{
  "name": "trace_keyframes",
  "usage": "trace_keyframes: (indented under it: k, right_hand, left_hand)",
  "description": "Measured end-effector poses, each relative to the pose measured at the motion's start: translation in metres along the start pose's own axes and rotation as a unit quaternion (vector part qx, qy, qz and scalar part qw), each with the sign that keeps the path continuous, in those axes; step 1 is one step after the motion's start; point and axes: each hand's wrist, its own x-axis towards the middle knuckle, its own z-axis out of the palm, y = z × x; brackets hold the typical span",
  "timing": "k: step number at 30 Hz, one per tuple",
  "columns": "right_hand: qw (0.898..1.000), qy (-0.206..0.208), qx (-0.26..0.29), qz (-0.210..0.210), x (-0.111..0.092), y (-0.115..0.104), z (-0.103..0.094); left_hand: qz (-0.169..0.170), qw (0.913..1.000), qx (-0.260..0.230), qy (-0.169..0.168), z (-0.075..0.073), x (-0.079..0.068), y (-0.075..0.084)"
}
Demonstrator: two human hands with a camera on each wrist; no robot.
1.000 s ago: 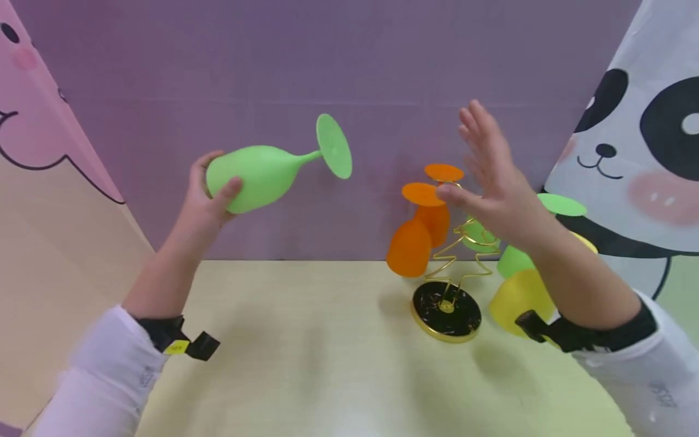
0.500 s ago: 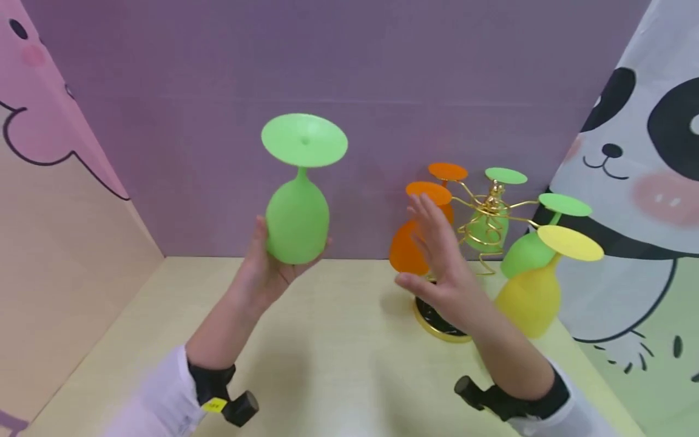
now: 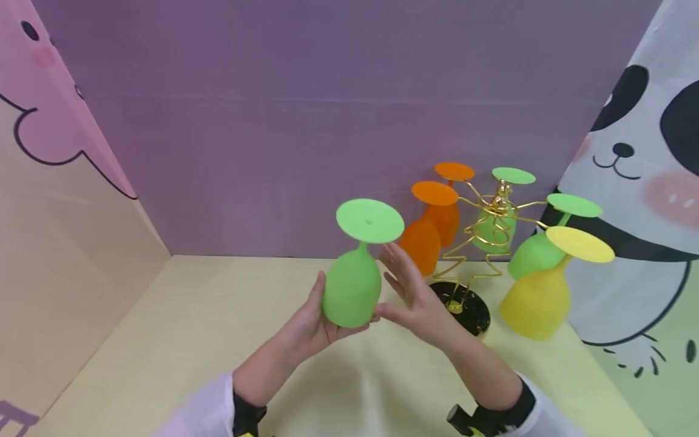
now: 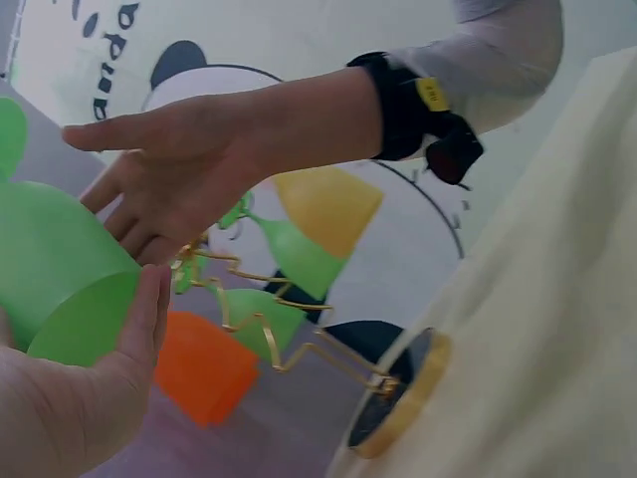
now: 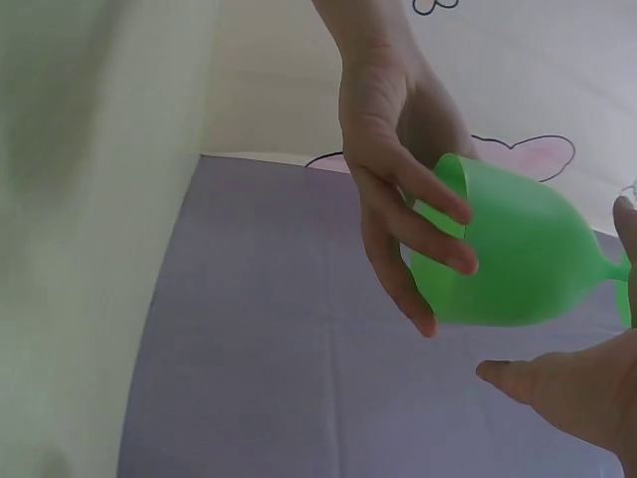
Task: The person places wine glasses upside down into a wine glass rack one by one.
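Observation:
A green goblet (image 3: 352, 288) is held upside down above the table, its round foot on top. My left hand (image 3: 314, 328) grips it round the bowl near the rim; the right wrist view shows the left fingers (image 5: 423, 234) over the rim's edge. Close to the goblet's right side is my right hand (image 3: 420, 309), its fingers spread and fairly straight. In the right wrist view the right thumb (image 5: 537, 383) stands apart from the bowl. Whether any right fingertip touches the stem, I cannot tell.
A gold wire rack (image 3: 499, 206) on a round black base (image 3: 469, 312) stands at the back right. Orange goblets (image 3: 420, 243), green goblets (image 3: 535, 255) and a yellow goblet (image 3: 537, 303) hang upside down from it. A purple wall (image 3: 246, 152) rises behind the table (image 3: 218, 315).
My left hand has turned the goblet from lying sideways to foot-up and carried it right and down. My right hand has come down and left, beside the goblet.

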Motion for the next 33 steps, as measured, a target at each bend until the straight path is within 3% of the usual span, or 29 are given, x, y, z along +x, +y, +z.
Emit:
trace_keyframes:
  k: [5,11,19,33]
  right_hand:
    - [0.999,-0.032,0.013,0.021,-0.009,0.014,0.002]
    - [0.998,-0.049,0.007,0.044,-0.019,0.019,0.008]
    - [0.995,-0.05,-0.004,0.081,-0.031,0.027,0.013]
    - [0.99,-0.047,-0.028,0.132,-0.039,0.033,0.019]
  left_hand:
    - [-0.052,0.9986,-0.003,0.009,-0.002,-0.001,-0.02]
    - [-0.075,0.9971,0.0,-0.004,-0.004,-0.003,-0.034]
    - [-0.087,0.9939,-0.023,-0.063,-0.005,-0.008,-0.045]
    - [-0.102,0.9918,-0.05,-0.058,-0.009,-0.012,-0.055]
